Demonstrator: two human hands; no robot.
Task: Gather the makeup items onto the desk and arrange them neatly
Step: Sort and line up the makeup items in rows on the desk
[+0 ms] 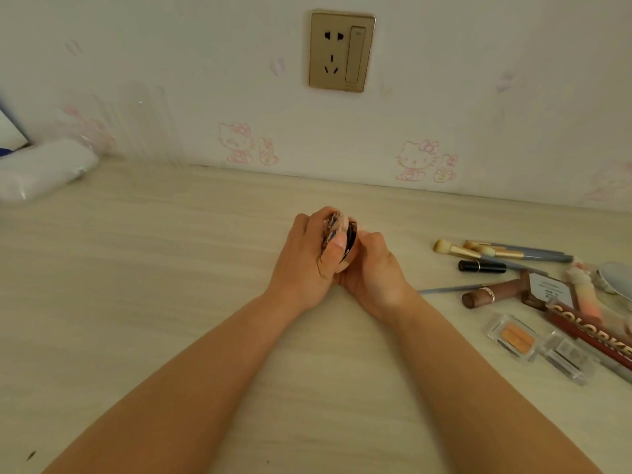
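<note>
Both hands meet over the middle of the pale wooden desk (171, 302). My left hand (307, 261) grips a small round compact (338, 230) with a dark patterned lid, thumb across its edge. My right hand (372, 268) curls round the same compact from the other side. Most of the compact is hidden by fingers. To the right lie makeup brushes (496, 251), a black lipstick (482, 266), a brown lip tube (489, 293), an orange blush palette (514, 336), a clear eyeshadow case (564, 357) and a red-brown box (591, 336).
A white plastic-wrapped pack (41, 169) lies at the far left by the wall. A gold wall socket (340, 51) sits above the desk. A pale round object (615, 275) shows at the right edge, beside a brown card box (547, 289).
</note>
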